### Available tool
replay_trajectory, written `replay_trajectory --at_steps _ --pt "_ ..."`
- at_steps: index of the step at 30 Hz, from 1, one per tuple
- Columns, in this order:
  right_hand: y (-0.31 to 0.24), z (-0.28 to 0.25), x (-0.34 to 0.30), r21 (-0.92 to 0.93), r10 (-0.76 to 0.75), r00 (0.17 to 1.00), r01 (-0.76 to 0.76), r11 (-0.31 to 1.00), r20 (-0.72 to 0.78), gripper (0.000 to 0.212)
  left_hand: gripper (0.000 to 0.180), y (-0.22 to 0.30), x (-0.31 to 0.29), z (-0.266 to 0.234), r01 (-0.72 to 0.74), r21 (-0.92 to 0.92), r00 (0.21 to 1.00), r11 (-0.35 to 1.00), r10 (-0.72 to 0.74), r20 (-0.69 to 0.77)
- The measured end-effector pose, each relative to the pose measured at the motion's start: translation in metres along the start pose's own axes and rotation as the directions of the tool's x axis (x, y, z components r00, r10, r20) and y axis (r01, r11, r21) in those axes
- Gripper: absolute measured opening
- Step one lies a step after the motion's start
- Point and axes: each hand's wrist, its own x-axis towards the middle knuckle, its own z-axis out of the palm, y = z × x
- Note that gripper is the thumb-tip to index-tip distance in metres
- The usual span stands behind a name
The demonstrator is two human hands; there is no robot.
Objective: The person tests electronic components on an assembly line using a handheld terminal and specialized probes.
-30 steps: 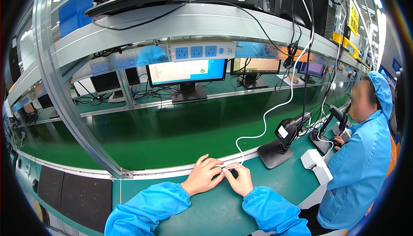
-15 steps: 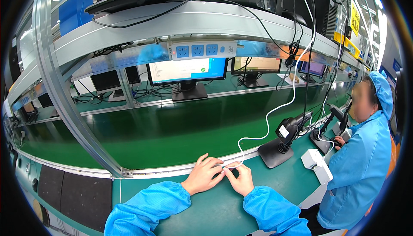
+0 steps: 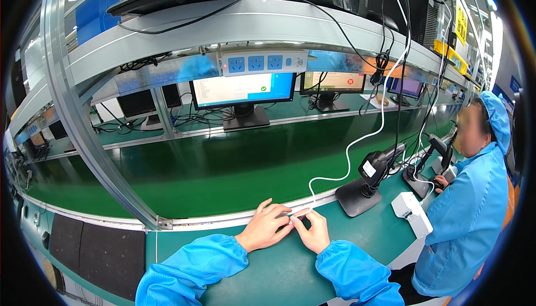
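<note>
My left hand (image 3: pixel 266 228) and my right hand (image 3: pixel 313 231) meet fingertip to fingertip just above the green bench. Between them they pinch the white cable (image 3: pixel 347 162), whose lower part drops over the pale rail to my fingers. The end of the cable is covered by the fingertips, so its shape cannot be made out. A black handheld barcode scanner (image 3: pixel 375 167) rests in its stand to the right of my right hand.
A co-worker (image 3: pixel 463 211) in blue sits at the right, behind a white box-shaped device (image 3: pixel 412 214). Black mats (image 3: pixel 106 250) lie at the left. A metal post (image 3: pixel 84 122) rises left of my arms. Beyond the rail, a monitor (image 3: pixel 243 91) stands under a power strip (image 3: pixel 259 63).
The cable has shifted slightly where it reaches my fingers; both hands stay nearly in place. A red cross icon has appeared on the monitor at back right.
</note>
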Motion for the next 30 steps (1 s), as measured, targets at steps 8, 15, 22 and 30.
replay_trajectory --at_steps 8,15,22,30 --pt "-0.0024 -0.0003 -0.001 -0.01 -0.01 1.0 0.01 1.0 -0.01 0.006 0.017 0.0016 -0.0002 0.0005 0.015 0.0 1.0 1.0 -0.015 -0.009" --pt "-0.0013 0.0002 -0.0007 -0.022 -0.003 1.0 0.003 1.0 -0.006 0.007 0.019 0.0028 0.0012 -0.0009 0.028 -0.012 0.999 1.0 -0.028 -0.015" --pt "0.0035 0.0019 -0.0004 -0.029 -0.021 1.0 0.021 0.999 -0.018 0.008 0.019 0.0025 0.0015 -0.002 0.028 -0.013 0.999 1.0 -0.029 -0.022" --pt "-0.0035 0.0004 -0.0003 -0.035 0.001 1.0 -0.001 0.999 -0.003 0.01 0.019 0.003 0.0007 -0.0014 0.033 -0.019 0.999 0.999 -0.033 -0.023"
